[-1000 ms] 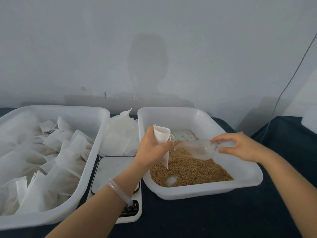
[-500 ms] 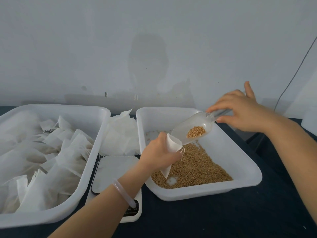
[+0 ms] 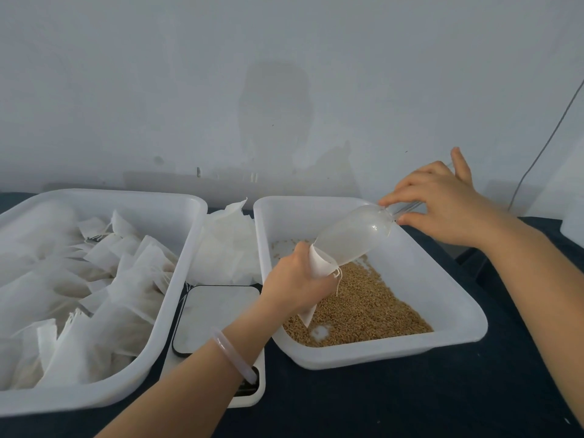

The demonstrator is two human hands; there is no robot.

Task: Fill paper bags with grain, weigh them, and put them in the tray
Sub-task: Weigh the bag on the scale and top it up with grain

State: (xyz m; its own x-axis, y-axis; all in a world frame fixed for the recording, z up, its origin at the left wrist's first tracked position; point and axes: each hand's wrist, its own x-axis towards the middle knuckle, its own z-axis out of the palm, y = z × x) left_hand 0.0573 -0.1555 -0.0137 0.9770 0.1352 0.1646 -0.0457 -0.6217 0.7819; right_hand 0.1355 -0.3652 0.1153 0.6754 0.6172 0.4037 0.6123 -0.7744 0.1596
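Paper bag (image 3: pixel 320 263) gripped in left hand (image 3: pixel 297 286); right hand (image 3: pixel 442 203) pinches scoop (image 3: pixel 354 235) above grain tray (image 3: pixel 442 338).
A misaligned scoop could spill.

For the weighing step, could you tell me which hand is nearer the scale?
Left. The left hand, holding the paper bag, is right of the scale; the right hand grips the scoop farther right.

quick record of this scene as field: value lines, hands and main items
left hand: grips small white paper bag, mouth up
right hand: pinches handle of clear plastic scoop, tilted down to the bag's mouth
scoop contents: no grain visible
grain: brown grain in right white plastic tray
bags: many white paper bags piled in left white plastic tray
scale: white digital scale between the trays
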